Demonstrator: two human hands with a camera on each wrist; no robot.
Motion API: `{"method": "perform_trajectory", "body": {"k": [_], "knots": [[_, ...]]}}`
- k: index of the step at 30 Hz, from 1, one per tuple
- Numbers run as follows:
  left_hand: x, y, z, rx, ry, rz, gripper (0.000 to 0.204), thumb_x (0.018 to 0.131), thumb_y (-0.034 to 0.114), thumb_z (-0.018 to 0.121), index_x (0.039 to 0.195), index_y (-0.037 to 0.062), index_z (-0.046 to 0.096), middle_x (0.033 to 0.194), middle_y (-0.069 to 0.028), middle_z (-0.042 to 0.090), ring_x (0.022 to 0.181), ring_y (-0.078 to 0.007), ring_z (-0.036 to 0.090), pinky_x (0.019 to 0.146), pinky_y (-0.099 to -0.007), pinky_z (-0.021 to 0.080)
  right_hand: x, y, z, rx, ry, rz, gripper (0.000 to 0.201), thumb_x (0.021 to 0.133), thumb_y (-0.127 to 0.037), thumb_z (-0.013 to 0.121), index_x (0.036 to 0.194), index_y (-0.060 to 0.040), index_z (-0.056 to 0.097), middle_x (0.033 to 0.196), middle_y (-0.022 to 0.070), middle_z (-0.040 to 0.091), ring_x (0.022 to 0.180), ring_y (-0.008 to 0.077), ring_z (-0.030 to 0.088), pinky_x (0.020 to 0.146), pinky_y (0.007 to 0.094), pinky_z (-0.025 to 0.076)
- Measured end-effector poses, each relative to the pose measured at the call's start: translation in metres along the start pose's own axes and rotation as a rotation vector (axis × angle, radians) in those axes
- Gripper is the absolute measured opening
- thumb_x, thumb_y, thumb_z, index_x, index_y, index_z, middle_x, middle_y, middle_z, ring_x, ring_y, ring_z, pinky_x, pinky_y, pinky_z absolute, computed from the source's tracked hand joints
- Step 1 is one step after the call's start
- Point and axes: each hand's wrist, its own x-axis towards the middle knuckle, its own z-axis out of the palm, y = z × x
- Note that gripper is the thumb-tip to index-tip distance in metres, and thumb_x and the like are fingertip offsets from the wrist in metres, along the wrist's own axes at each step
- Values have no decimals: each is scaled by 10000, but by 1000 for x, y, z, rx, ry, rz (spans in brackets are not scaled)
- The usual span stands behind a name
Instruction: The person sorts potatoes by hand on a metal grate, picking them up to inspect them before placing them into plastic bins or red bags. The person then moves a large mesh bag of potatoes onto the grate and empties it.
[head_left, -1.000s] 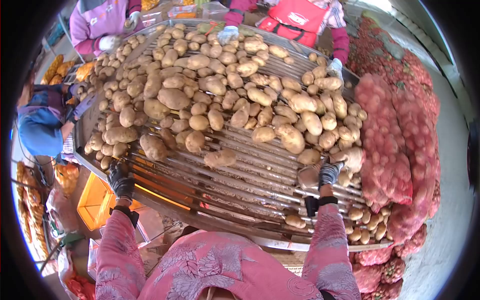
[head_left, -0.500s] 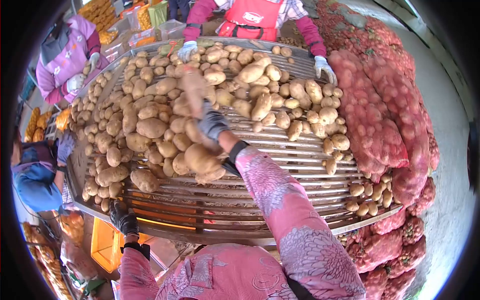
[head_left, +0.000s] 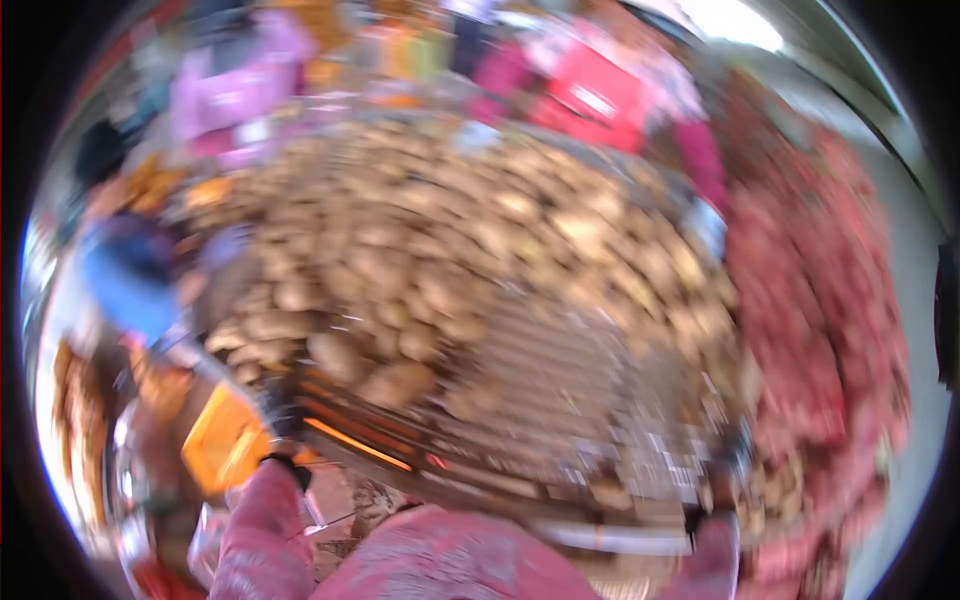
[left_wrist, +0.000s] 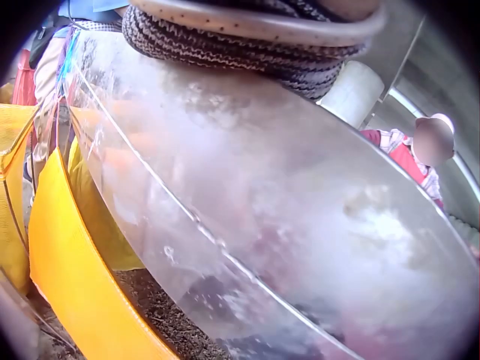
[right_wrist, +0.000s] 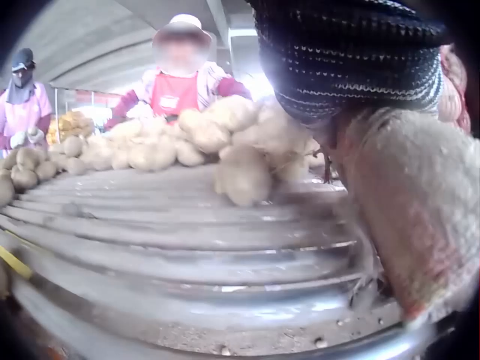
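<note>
At the near left rim of the slatted metal table (head_left: 480, 490), the dark-gloved left hand (head_left: 282, 405) rests beside the potatoes (head_left: 390, 270). In the left wrist view its knitted glove (left_wrist: 232, 49) lies against the top of the shiny metal side (left_wrist: 247, 172); the fingertips are hidden. The right hand (head_left: 732, 458), blurred, is low over the table's near right part. In the right wrist view the dark knitted glove (right_wrist: 356, 64) grips a thick, soil-covered brown piece (right_wrist: 424, 206) just above the slats (right_wrist: 187, 255); what it is cannot be told.
Potatoes are heaped along the far and left parts of the table. Red net sacks (head_left: 820, 290) line the right side. An orange crate (head_left: 222, 435) stands below the left rim. Other people (right_wrist: 180, 86) stand around the far and left sides.
The right hand has come from the middle of the heap back to the near right, with the brown piece. The left hand stays at the rim. The head view has shifted and blurred.
</note>
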Motion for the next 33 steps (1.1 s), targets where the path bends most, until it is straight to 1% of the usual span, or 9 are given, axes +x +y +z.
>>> {"method": "perform_trajectory", "body": {"k": [4, 14, 16, 18, 23, 24, 25, 27, 33], "knots": [[3, 57, -22, 69, -96, -193, 615, 641, 323, 676, 1200, 119, 521, 1291, -178, 444, 1236, -352, 354, 1067, -473, 210, 57, -65, 67, -567, 28, -91, 265, 850, -106, 491, 1111, -71, 526, 976, 111, 567, 881, 200, 556, 639, 359, 486], [3, 78, -41, 211, -170, -322, 666, 686, 404, 646, 1274, 140, 477, 1334, -162, 411, 1255, -334, 344, 1082, -518, 149, 102, -103, 173, -514, -107, -239, 192, 820, -131, 534, 1003, -77, 559, 855, 67, 550, 779, 179, 535, 592, 335, 458], [-4, 57, -20, 197, -117, -220, 599, 732, 421, 613, 1239, 123, 498, 1256, -135, 469, 1183, -271, 405, 1049, -412, 243, 109, -85, 195, -368, -199, -278, 178, 814, -136, 543, 982, -79, 565, 830, 59, 547, 758, 174, 531, 582, 330, 453], [-3, -11, 26, -78, 100, 64, 528, 629, 305, 669, 1112, 112, 582, 1127, -176, 555, 1103, -357, 463, 987, -436, 330, 107, -83, 229, -211, -327, -255, 165, 808, -141, 551, 960, -80, 572, 806, 50, 543, 738, 170, 527, 572, 326, 447], [7, 22, -3, 168, 27, 147, 497, 696, 155, 621, 1178, 75, 533, 1149, -147, 545, 1103, -335, 469, 980, -402, 361, 115, -124, 345, 72, -578, -44, 151, 792, -181, 583, 895, -70, 586, 736, 90, 572, 702, 193, 546, 593, 346, 458], [10, 37, -14, 152, -95, 7, 483, 690, 158, 641, 1154, 73, 540, 1172, -143, 538, 1128, -320, 465, 978, -404, 365, 74, -205, 309, -41, -688, -121, 263, 773, -224, 621, 931, -24, 560, 804, 153, 610, 733, 228, 573, 644, 364, 477], [11, 45, -19, 179, -145, -89, 490, 678, 164, 664, 1142, 74, 538, 1206, -149, 520, 1163, -315, 449, 980, -405, 365, 62, -211, 325, 150, -629, -444, 448, 745, -296, 662, 1036, 8, 505, 853, 207, 617, 757, 307, 598, 687, 391, 485], [9, 51, -24, 181, -102, -92, 513, 676, 181, 678, 1157, 82, 528, 1241, -155, 496, 1191, -309, 432, 975, -410, 367, 32, -234, 325, -197, -709, -607, 584, 732, -335, 681, 1149, -2, 442, 860, 219, 615, 772, 367, 602, 698, 406, 489], [10, 35, -16, 256, -105, -32, 481, 736, 269, 632, 1174, 111, 511, 1258, -163, 474, 1189, -332, 425, 964, -424, 361, -7, -221, 166, -512, -974, -519, 591, 747, -350, 696, 1218, -87, 453, 967, 170, 626, 839, 344, 619, 753, 399, 484]]}}
